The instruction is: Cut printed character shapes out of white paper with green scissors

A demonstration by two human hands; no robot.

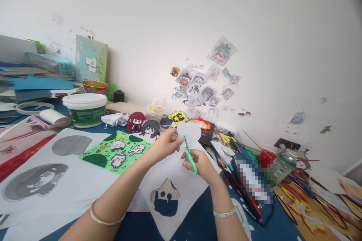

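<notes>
My left hand [166, 142] pinches the left edge of a small white paper piece [194, 131] with a rounded outline, held upright above the table. My right hand [201, 163] is closed around the handles of small green scissors [191, 160]. The scissor blades point up against the paper piece; whether they are closed on it I cannot tell. Below both hands lies a white sheet [192, 188] with a cut-out hole, through which the blue table cover shows. Left of my hands lies a green sheet [109, 148] with cartoon animals.
Printed sheets [36, 180] lie at the left, near a white-lidded tub [85, 109]. Cut-out paper figures [149, 128] stand at the back. Pens [244, 196], a red cup [266, 158] and a glass jar [284, 165] crowd the right. Stickers [196, 99] cover part of the wall.
</notes>
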